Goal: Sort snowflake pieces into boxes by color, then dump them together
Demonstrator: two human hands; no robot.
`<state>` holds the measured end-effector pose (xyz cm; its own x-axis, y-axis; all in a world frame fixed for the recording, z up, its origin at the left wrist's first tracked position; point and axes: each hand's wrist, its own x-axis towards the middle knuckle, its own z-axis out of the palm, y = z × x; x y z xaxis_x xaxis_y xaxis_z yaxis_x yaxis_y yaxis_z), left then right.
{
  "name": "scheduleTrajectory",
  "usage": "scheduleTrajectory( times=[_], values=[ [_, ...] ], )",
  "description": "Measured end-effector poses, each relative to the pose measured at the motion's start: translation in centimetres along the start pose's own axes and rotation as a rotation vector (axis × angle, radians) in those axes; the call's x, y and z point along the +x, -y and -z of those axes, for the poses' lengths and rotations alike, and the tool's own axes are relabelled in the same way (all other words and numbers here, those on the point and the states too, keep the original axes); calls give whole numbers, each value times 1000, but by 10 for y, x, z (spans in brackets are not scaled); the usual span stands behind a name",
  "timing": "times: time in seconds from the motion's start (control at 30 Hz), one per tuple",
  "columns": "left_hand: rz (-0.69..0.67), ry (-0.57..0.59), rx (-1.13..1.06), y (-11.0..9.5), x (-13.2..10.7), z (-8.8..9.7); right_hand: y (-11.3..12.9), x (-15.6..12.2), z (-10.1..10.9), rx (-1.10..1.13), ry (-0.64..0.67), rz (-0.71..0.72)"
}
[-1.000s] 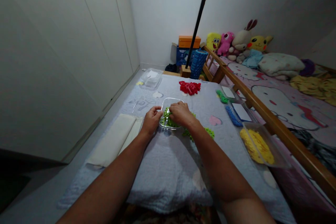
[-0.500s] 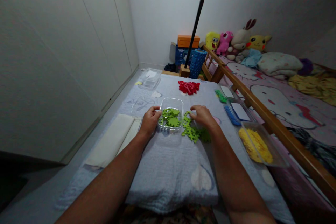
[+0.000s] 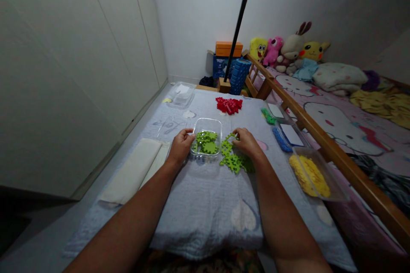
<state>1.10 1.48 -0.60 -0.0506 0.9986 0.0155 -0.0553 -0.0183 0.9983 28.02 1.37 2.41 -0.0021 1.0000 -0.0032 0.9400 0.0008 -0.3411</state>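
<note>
Fingers of the left hand (image 3: 181,147) curl on the 9 o'clock edge of the clear tub (image 3: 208,120). Right hand (image 3: 248,143), at the tub's 3 o'clock, pinches a piece atop the loose green pile (image 3: 233,163).

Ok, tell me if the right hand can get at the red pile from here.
Probably yes. The right hand rests on the green pieces, and the red pile lies beyond it on open blanket, nothing between; the box sits aside.

Clear glossy plastic tub (image 3: 206,123); matt, perhaps foam, green pieces (image 3: 233,161); textured cloth blanket (image 3: 205,204).
</note>
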Motion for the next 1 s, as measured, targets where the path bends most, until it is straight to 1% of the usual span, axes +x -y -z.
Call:
scheduleTrajectory(
  times=[0.1,0.17,0.33,0.43,0.53,0.63,0.73,0.8,0.9,0.97,1.0],
  values=[
    [-3,0,9,2,0,1,3,-3,1,13,-9,53],
    [-4,-4,13,2,0,1,10,-6,2,-8,2,86],
    [-13,-10,17,1,0,0,39,-19,1,-169,56,99],
    [4,-4,-12,0,-1,0,50,-23,1,-263,88,112],
    [13,-5,-18,-1,-1,-1,48,-23,0,-295,92,99],
    [6,-10,-2,-1,-1,-1,37,-20,1,-281,70,57],
    [-6,-9,14,-1,-1,0,28,-16,4,-198,-1,28],
    [0,-6,11,-1,-1,0,27,-14,8,-62,-88,28],
    [12,5,3,-1,-1,0,34,-13,16,221,-227,50],
    [11,5,7,-2,-2,0,44,-13,21,370,-274,86],
    [11,3,8,-3,-2,-1,50,-13,23,419,-276,114]
  ],
)
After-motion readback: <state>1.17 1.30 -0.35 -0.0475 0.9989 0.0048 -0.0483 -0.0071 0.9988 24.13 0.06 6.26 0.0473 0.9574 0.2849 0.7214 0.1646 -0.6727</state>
